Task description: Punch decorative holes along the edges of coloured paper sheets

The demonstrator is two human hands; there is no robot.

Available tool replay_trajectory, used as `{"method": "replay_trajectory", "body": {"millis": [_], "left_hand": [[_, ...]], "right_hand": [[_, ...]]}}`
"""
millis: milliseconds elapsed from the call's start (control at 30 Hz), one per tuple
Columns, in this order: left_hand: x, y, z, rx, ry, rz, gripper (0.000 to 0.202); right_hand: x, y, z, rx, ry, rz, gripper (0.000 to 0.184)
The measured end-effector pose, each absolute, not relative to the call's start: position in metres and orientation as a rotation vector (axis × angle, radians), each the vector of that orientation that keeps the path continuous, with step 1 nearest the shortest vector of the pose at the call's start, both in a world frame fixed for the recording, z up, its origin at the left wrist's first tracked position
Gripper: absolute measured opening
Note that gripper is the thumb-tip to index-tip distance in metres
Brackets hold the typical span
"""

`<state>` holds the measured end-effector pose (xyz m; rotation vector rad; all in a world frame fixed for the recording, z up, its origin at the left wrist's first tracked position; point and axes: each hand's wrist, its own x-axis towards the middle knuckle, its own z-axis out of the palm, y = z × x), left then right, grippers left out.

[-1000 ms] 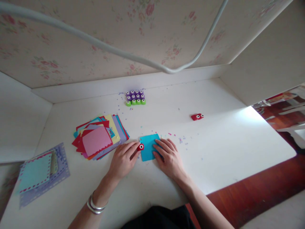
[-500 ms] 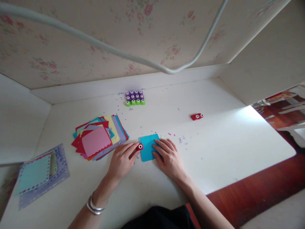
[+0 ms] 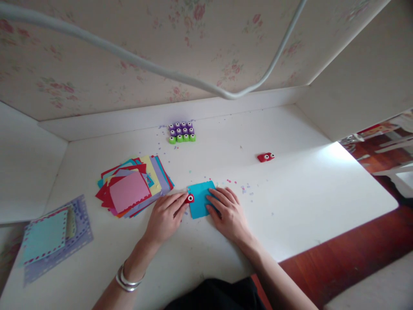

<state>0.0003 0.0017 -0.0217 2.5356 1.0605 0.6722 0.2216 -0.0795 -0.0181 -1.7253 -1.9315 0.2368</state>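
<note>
My left hand [image 3: 167,215] pinches a small red craft paper punch [image 3: 190,198] at the left edge of a blue paper card [image 3: 198,204]. The punch's white button has a dark mark on it, and my fingers cover part of its body. From the other side, my right hand [image 3: 228,213] holds the card's right part, fingertips on top of it and thumb near its lower right corner. The card lies on the white table, its upper edge slightly ragged.
Coloured paper cards [image 3: 130,191] are stacked to the left, with punched sheets [image 3: 45,237] farther left. Purple and green punches [image 3: 181,132] stand in rows near the wall. Red punches [image 3: 265,157] sit to the right. Paper bits [image 3: 247,188] are scattered about, and a white cable [image 3: 155,71] hangs in front.
Almost nothing differs. Both hands, the red punch and the blue card keep their places; the whole view has shifted very slightly.
</note>
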Motion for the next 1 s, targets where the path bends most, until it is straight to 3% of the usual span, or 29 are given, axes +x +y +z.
{"method": "replay_trajectory", "body": {"millis": [1000], "left_hand": [[0.0013,0.0004,-0.0194,2.500,1.067,0.661,0.030]], "right_hand": [[0.2211,-0.0799,-0.0174,-1.726,-1.933,0.236,0.028]]}}
